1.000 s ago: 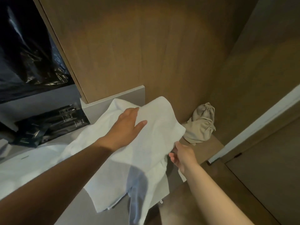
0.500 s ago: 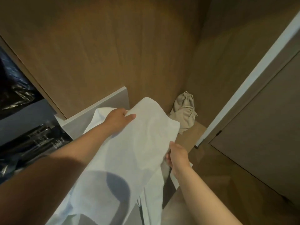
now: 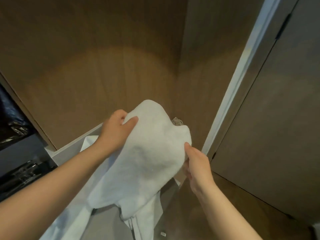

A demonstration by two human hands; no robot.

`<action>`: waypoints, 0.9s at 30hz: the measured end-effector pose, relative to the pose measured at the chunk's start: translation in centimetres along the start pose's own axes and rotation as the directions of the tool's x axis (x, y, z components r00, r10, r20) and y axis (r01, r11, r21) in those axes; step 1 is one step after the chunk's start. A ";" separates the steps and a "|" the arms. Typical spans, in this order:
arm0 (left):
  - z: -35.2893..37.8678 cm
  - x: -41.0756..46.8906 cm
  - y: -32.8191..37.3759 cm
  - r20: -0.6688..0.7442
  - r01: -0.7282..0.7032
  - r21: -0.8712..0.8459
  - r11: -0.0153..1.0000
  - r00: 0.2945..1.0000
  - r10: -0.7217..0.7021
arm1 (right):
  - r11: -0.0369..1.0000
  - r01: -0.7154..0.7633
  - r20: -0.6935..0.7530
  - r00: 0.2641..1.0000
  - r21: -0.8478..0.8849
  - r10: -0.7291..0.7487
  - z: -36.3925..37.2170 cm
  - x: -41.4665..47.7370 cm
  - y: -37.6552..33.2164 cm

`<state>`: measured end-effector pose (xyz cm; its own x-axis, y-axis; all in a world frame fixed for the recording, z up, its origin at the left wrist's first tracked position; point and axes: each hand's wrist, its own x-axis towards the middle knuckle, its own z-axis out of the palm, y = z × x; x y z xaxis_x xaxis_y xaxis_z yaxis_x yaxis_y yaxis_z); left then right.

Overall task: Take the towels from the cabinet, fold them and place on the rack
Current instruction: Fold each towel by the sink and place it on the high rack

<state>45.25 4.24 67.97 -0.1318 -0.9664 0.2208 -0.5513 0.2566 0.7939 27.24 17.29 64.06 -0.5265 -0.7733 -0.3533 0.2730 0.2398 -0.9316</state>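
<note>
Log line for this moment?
white towel: held up, hanging loose | left hand: grips it | right hand: grips it | fold: not done

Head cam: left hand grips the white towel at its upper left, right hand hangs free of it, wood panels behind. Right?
Not quite. The right hand is not free: it grips the white towel at its right edge, thumb on top. The left hand does grip the upper left, with wood panels behind. The head view shows it.

towel (image 3: pixel 149 153) lifted higher | beige bag (image 3: pixel 177 121) now mostly hidden
</note>
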 end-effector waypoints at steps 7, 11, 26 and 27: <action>0.9 -2.9 15.0 -0.069 -0.239 -0.092 0.967 0.970 0.233 | 0.945 0.327 -0.063 0.943 -0.013 -0.328 -10.4 -2.8 -10.0; 2.8 -4.4 21.1 -0.163 -0.350 -0.142 0.926 0.931 0.327 | 0.862 0.506 -0.162 0.849 -0.024 -0.502 -16.0 -3.5 -15.0; 6.7 -0.3 30.3 -0.147 -0.556 -0.267 0.787 0.831 0.537 | 0.594 0.779 -0.046 0.598 -0.202 -0.800 -22.0 2.6 -27.9; 6.7 0.5 30.6 -0.159 -0.559 -0.274 0.783 0.829 0.536 | 0.548 0.809 -0.021 0.556 -0.212 -0.831 -21.8 3.4 -28.7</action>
<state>22.79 11.47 88.63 -0.2738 -0.6607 0.6990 -0.1324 0.7457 0.6530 0.02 20.59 87.75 -0.5370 -0.6168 0.5754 -0.4476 -0.3698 -0.8142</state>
